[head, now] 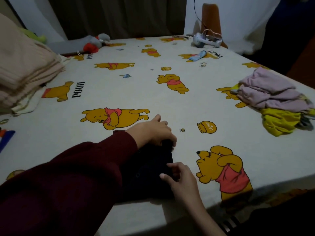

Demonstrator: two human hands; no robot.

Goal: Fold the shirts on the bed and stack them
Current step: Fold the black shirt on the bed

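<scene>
Two hands work a dark shirt point(150, 169), folded small, low centre of frame near the bed's point(153, 92) front edge. Left hand point(153, 132), maroon sleeve, fingers curled over the shirt's far corner. Right hand point(180, 178) pinches its right edge. Lilac shirt point(271, 92) heaped on yellow shirt point(279, 123), unfolded, right edge of frame. Beige blankets point(23, 68) stacked upper left.

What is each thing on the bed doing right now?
Dark shirt: partly folded, flat near the bed's front edge, gripped by both hands.
Left hand: grips the shirt's far edge.
Right hand: pinches the shirt's near right edge.
Pink shirt: crumpled, unfolded, lying on the yellow one.
Yellow shirt: crumpled, unfolded.
Beige blanket: folded.
Plush toy: lying on its side.
</scene>
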